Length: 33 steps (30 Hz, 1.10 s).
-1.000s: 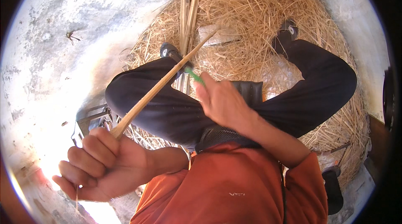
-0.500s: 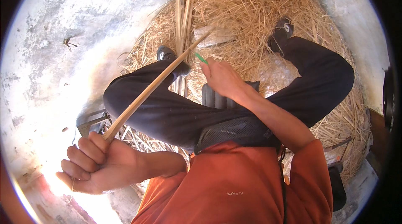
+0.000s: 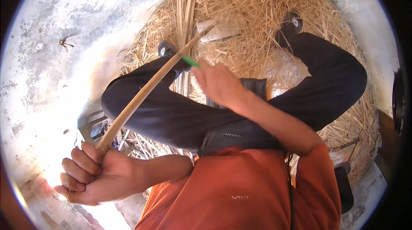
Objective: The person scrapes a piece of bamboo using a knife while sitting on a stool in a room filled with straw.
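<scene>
Gripping the near end of a long bamboo strip (image 3: pixel 146 92), my left hand (image 3: pixel 92 176) stays fisted around it low at the left. My right hand (image 3: pixel 219 84) pinches a green-handled tool (image 3: pixel 191 61) against the strip above my knee. Straw pile (image 3: pixel 253 11) lies beyond. Compared with earlier, the right hand sits farther up the strip.

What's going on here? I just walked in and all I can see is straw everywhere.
A person in an orange shirt and dark trousers sits cross-legged on a heap of dry yellow straw. The left hand grips the near end of a long pale wooden strip that slants up across the knee. The right hand holds a small green-handled tool against the strip near its far part. More pale strips lie on the straw ahead.
</scene>
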{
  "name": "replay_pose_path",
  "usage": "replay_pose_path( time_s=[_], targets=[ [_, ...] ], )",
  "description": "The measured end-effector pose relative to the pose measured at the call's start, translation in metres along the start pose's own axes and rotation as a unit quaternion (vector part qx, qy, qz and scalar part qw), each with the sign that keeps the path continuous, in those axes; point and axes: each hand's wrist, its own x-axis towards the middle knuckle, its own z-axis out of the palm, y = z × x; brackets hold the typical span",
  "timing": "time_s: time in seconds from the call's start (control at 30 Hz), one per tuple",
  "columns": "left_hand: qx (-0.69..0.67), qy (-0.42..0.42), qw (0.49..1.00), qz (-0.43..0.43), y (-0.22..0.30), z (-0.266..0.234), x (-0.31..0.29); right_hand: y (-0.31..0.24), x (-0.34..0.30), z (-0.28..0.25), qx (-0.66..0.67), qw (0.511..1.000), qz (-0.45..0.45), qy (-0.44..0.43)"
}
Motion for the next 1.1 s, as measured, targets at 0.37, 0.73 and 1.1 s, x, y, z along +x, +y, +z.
replay_pose_path(
  time_s=[0.37, 0.73, 1.1],
  targets=[
    [0.013, -0.011, 1.0, 0.004, 0.002, -0.003, 0.004, 0.038, 0.028, -0.009, -0.094, 0.994, 0.032, -0.041],
    [0.163, 0.102, 0.98, 0.056, -0.001, 0.001, 0.009, 0.062, 0.032, -0.016, -0.171, 0.976, 0.094, -0.1],
    [-0.025, -0.091, 0.993, -0.068, 0.009, -0.028, 0.028, 0.046, 0.049, -0.022, -0.09, 0.988, 0.119, -0.029]
  ],
)
